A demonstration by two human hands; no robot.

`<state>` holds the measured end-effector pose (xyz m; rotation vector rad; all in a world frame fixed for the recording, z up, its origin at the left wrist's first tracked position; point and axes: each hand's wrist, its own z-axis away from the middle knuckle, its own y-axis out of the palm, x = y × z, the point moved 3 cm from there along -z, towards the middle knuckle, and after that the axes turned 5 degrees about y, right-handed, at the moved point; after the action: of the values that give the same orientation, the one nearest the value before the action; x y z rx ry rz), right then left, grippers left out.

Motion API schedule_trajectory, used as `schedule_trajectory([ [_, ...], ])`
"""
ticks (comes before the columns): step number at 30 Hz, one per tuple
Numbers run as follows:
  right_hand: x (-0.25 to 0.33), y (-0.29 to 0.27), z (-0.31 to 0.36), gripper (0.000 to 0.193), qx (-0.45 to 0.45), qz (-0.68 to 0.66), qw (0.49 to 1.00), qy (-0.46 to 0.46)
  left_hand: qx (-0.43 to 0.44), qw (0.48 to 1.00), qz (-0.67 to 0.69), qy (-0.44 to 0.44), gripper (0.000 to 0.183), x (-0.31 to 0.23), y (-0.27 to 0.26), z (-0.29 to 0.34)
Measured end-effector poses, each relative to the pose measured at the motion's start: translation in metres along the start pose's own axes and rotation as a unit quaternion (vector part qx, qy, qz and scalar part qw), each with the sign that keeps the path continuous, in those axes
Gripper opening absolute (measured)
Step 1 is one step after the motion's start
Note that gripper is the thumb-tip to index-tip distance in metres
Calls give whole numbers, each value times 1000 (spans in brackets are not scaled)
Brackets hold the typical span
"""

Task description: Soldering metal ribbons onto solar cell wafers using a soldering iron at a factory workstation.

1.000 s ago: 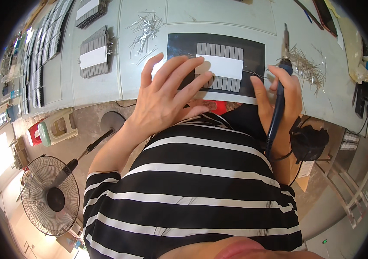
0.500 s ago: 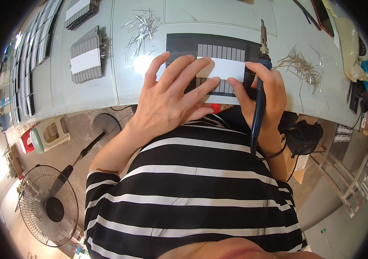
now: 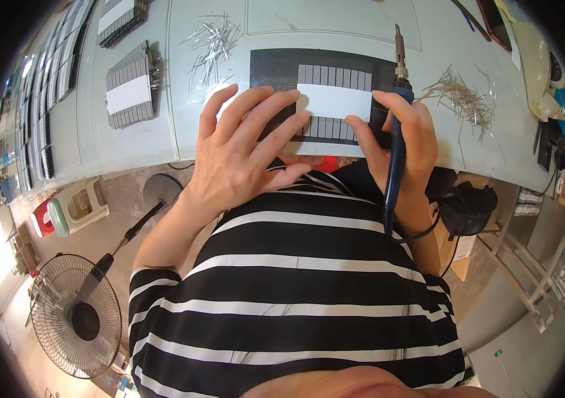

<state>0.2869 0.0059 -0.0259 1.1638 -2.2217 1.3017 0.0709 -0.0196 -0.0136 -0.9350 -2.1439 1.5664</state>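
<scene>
My right hand (image 3: 405, 136) holds a dark blue soldering iron (image 3: 395, 156), its metal tip pointing away from me. That hand's thumb and forefinger touch the right side of a white strip (image 3: 335, 101) lying across a row of narrow grey pieces (image 3: 335, 75). The row rests on a black mat (image 3: 272, 68). My left hand (image 3: 236, 152) has its fingers spread, with fingertips at the left edge of the row and the mat. Its thumb points right, over the table's near edge.
Thin silvery wires (image 3: 214, 48) lie in a heap beyond my left hand; another wire heap (image 3: 465, 99) is at right. Stacks of grey strips with white bands (image 3: 130, 96) stand on the table (image 3: 189, 129) at left. A fan (image 3: 76, 318) is on the floor.
My left hand has shifted left, and its fingers have come off the white strip. The mat and the row have slid slightly left. The soldering iron stays in my right hand.
</scene>
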Motion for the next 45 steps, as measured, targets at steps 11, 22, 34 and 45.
schedule_trajectory([
  [11,-1,-24,8,20,-64,-82,994,44,45,997,58,-7,101,-13,14,-48],
  [22,-6,-27,11,21,-77,-68,994,26,47,998,34,6,85,-19,15,-26],
  [34,-8,-38,1,23,-77,-54,995,38,-136,972,188,29,30,12,-23,-39],
  [45,-20,-35,4,22,-81,-28,996,32,-122,645,653,-377,45,62,-24,-56],
])
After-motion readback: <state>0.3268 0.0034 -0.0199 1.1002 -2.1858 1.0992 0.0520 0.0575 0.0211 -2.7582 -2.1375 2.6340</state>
